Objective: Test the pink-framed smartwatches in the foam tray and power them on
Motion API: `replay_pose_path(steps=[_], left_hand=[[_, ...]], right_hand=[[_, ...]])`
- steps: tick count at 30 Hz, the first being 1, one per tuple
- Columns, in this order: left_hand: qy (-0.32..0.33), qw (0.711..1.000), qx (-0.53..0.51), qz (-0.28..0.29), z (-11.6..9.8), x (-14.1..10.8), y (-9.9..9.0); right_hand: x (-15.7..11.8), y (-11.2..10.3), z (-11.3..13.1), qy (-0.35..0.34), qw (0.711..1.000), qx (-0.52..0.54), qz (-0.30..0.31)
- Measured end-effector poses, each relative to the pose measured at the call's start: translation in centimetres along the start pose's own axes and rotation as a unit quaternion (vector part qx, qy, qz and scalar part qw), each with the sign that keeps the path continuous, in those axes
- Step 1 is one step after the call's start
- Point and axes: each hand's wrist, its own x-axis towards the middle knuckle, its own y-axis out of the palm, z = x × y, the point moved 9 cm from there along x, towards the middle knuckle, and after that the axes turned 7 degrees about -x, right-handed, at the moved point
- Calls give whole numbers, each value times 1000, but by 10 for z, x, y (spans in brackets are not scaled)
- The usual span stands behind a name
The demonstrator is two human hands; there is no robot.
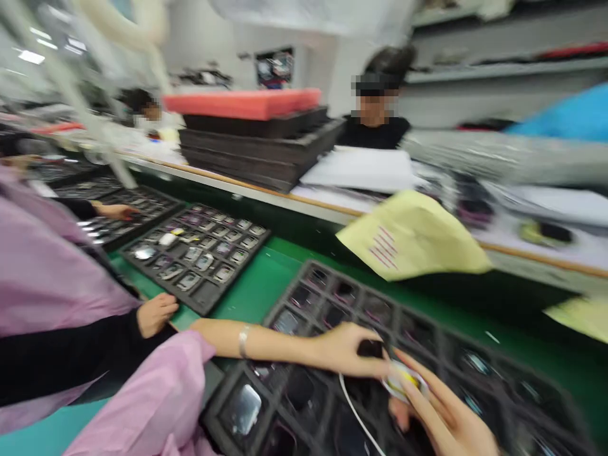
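In the head view my left hand [349, 351] reaches over a black compartment tray [278, 408], its fingers closed round a small black piece [369, 348]. Right beside it, my right hand [449, 411] pinches a small rounded white part with a yellow patch [403, 380]. The two hands meet at this part, and my left fingertips touch its edge. A thin white cable [356, 411] runs down from under my left hand; what it joins is hidden. Dark glossy watch-like pieces [301, 392] lie in the tray's pockets. Motion blur hides finer detail.
Another tray of small parts [204, 294] lies to the left on the green bench [254, 278]. A co-worker's hand [156, 315] rests near it. Yellow paper [413, 244] hangs from the shelf edge. Stacked black trays [251, 149] stand behind; another person [380, 120] is across the bench.
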Motion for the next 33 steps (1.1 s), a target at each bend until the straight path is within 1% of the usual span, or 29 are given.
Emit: replay_pose_path(steps=[1,3,5,7,11,16,22,30,33], left_hand=[[-4,1000,11,2,5,-3,3],[4,999,38,13,6,-7,6],[1,999,22,47,7,-8,11],[-6,998,36,53,7,-9,11],[4,995,69,67,7,-12,15],[11,996,59,58,6,-12,14],[4,998,43,54,6,-12,12],[-32,999,-5,41,11,-9,12],[-59,997,-15,37,15,-10,11]], right_hand=[[-11,-1,-8,28,999,14,21],[-24,-2,-15,55,997,55,27],[-25,-1,-15,52,995,83,23],[-24,2,-15,53,994,91,30],[-27,5,-17,46,993,102,41],[-28,4,-17,29,994,96,49],[-27,4,-14,22,993,99,54],[-27,4,-9,13,990,127,65],[-26,4,-9,14,987,142,71]])
